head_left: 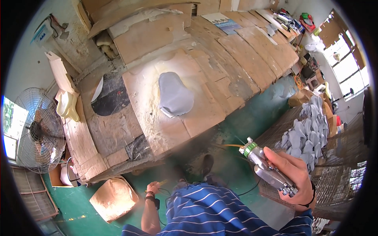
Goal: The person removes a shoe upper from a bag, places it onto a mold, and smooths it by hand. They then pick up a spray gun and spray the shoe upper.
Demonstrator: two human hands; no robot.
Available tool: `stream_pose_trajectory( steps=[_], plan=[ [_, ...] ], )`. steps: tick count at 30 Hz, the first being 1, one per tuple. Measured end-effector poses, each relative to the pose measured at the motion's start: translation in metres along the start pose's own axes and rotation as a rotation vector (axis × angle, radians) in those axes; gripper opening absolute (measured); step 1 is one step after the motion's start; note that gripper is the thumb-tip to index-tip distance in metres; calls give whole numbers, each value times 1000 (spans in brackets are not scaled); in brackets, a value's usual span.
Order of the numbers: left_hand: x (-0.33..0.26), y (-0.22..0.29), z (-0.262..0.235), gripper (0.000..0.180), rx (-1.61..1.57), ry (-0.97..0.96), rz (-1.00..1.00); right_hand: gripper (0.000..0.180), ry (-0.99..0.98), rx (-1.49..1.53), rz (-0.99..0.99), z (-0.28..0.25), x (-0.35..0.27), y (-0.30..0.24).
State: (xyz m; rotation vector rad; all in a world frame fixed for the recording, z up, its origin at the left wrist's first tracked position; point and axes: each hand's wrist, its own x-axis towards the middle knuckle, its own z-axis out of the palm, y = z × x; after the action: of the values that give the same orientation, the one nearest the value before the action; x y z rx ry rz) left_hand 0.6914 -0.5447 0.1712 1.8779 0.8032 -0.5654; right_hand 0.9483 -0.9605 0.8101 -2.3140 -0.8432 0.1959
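Note:
My right hand (pixel 293 173) is wrapped round a metal spray gun (pixel 262 157) with a green ring near its nozzle, held over the floor to the right of the worktable. A faint mist hangs in front of the nozzle. My left hand (pixel 152 188) is low beside my body, fingers closed; a small yellowish bit and a thin dark cord show by it, but what it grips is too small to name. On a cardboard sheet (pixel 138 94) on the worktable lies a smooth grey rounded piece (pixel 176 94), narrower at its far end, apart from both hands. Pale yellowish residue surrounds it.
Several similar grey pieces (pixel 305 133) lie on a wire mesh rack (pixel 271 129) at the right. A caged fan (pixel 36 131) stands at the left. A brown paper bag (pixel 114 198) is on the green floor. Yellow gloves (pixel 67 105) hang at the table's left edge.

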Motion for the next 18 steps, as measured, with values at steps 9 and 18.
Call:
stream_pose_trajectory(
  steps=[9,18],
  plan=[
    [-2,-10,-14,41,-205,-118,-169,75,-92,-110,46,26,-2,-62],
    [-20,-111,-9,32,-332,-196,-120,57,70,-281,92,68,-18,-125]
  ],
)
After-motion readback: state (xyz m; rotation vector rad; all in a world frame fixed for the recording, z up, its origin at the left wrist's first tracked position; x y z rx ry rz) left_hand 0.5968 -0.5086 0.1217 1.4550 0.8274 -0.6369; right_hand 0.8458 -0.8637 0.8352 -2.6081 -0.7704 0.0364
